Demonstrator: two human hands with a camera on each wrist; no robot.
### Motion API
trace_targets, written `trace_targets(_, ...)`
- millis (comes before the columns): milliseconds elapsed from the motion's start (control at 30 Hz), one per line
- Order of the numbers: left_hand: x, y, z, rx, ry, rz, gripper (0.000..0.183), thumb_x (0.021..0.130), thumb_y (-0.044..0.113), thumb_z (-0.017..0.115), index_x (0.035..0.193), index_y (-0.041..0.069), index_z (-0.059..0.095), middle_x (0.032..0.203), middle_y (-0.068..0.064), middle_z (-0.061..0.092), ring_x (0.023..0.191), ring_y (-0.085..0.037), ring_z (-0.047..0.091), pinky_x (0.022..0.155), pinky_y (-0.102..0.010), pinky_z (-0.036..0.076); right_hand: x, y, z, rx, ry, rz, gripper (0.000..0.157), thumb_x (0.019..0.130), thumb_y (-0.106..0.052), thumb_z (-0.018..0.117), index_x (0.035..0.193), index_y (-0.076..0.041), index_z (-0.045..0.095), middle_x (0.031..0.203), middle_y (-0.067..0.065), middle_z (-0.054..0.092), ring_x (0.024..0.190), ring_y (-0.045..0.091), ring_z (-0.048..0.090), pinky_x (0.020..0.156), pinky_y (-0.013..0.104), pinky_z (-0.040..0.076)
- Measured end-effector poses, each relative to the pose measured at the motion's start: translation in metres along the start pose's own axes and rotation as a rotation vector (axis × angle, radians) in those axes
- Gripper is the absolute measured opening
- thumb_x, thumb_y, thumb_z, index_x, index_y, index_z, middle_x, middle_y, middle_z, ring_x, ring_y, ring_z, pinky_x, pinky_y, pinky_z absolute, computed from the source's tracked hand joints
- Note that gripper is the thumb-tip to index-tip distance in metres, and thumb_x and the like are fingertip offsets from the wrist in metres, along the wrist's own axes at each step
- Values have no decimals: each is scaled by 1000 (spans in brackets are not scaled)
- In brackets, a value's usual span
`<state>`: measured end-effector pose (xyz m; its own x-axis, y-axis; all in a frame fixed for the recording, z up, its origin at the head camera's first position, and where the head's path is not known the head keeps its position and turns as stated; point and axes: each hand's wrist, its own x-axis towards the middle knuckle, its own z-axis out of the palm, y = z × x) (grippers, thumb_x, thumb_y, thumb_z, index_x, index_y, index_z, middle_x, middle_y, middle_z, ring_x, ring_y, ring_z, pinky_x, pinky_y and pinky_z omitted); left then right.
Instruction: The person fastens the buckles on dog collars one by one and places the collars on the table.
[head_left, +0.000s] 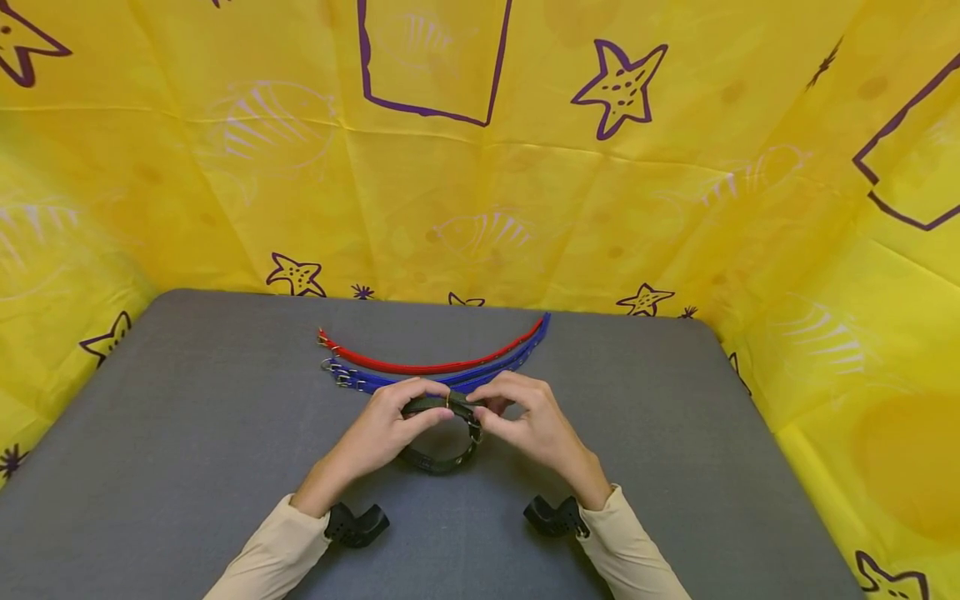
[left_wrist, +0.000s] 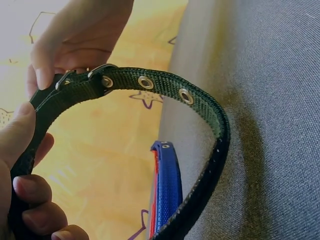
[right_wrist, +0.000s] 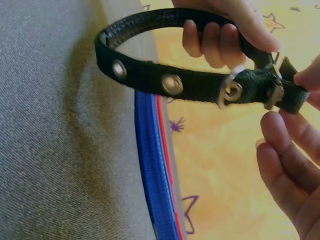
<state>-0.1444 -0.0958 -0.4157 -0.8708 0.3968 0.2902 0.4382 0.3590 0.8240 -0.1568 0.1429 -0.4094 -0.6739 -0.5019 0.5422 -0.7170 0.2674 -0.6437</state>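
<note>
A dark green collar (head_left: 438, 467) with metal eyelets is bent into a loop between the two hands, above the table. My left hand (head_left: 397, 421) grips its strap, fingers wrapped around the band and thumb along it. With thumb and fingertips, my right hand (head_left: 531, 417) pinches the strap end beside the metal buckle (right_wrist: 274, 92). A metal ring (right_wrist: 223, 92) sits on the band close to the buckle. In the left wrist view, eyelets (left_wrist: 145, 82) line the upper side of the loop. Part of the strap is hidden behind the left fingers.
Beyond the hands, a red collar (head_left: 420, 367) and blue collars (head_left: 525, 350) lie side by side in a curve on the grey table (head_left: 225, 400). A yellow patterned cloth (head_left: 525, 183) rises behind and along both sides. Black devices (head_left: 358, 525) are worn at both wrists.
</note>
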Motion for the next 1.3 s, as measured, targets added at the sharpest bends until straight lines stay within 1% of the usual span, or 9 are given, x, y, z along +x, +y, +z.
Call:
trace_targets(200, 1, 1, 1, 26, -15, 22, 20, 91, 26, 72, 111, 21, 71, 109, 8, 72, 99, -7, 65, 82, -26, 53, 0, -2, -2, -20, -44, 22, 23, 83, 1, 66, 97, -15, 75, 82, 1, 69, 70, 5, 60, 65, 25, 54)
trace_targets(333, 1, 1, 1, 24, -19, 23, 21, 91, 26, 72, 111, 19, 72, 110, 8, 72, 99, -7, 65, 82, -26, 54, 0, -2, -3, -37, -76, 42, 23, 84, 0, 68, 98, -16, 76, 87, -1, 72, 73, 5, 61, 67, 23, 54)
trace_targets(467, 1, -1, 2, 16, -16, 10, 20, 91, 27, 72, 111, 24, 71, 109, 8, 72, 97, -6, 65, 80, -26, 54, 0, -2, -3, -43, -89, 51, 15, 88, -5, 73, 99, -14, 77, 91, -1, 74, 76, 6, 66, 70, 24, 56)
trace_targets(567, 1, -2, 2, 17, -13, -4, 20, 91, 28, 71, 110, 25, 71, 108, 8, 72, 94, -6, 65, 79, -26, 53, 1, -2, -2, -45, -82, 67, 6, 89, -12, 75, 95, -13, 76, 88, -1, 75, 75, 6, 68, 71, 24, 57)
trace_targets(667, 1, -3, 1, 17, -6, -22, 19, 91, 28, 71, 110, 25, 70, 107, 8, 72, 91, -6, 63, 76, -25, 52, 2, -2, 0, -49, -69, 91, 4, 88, -16, 76, 91, -12, 75, 83, -2, 75, 74, 5, 68, 70, 24, 57)
trace_targets(767, 1, -3, 1, 21, 6, -36, 19, 91, 28, 71, 110, 24, 70, 105, 6, 72, 87, -7, 62, 74, -25, 51, 2, -2, 3, -55, -76, 119, 9, 87, -17, 77, 94, -12, 74, 85, -1, 75, 75, 6, 68, 71, 25, 57)
trace_targets(900, 1, -4, 1, 41, 26, -53, 19, 91, 27, 72, 109, 23, 69, 104, 5, 73, 86, -7, 60, 74, -25, 49, 1, -1, 8, -65, -132, 157, 23, 84, -18, 80, 103, -12, 68, 97, 3, 75, 81, 11, 71, 74, 28, 58)
trace_targets(1067, 1, -6, 4, 63, 17, -61, 21, 91, 29, 72, 110, 23, 69, 107, 5, 72, 91, -8, 62, 78, -26, 50, 0, -1, 12, -97, -183, 160, 22, 86, -13, 78, 102, -9, 63, 101, 6, 74, 82, 15, 71, 75, 27, 58)
trace_targets(1300, 1, -9, 6, 53, 8, -60, 20, 92, 30, 71, 111, 23, 68, 108, 6, 72, 96, -9, 64, 82, -27, 51, 0, 0, 14, -110, -144, 127, 15, 87, -4, 73, 102, -7, 69, 100, 7, 74, 82, 14, 70, 74, 27, 58)
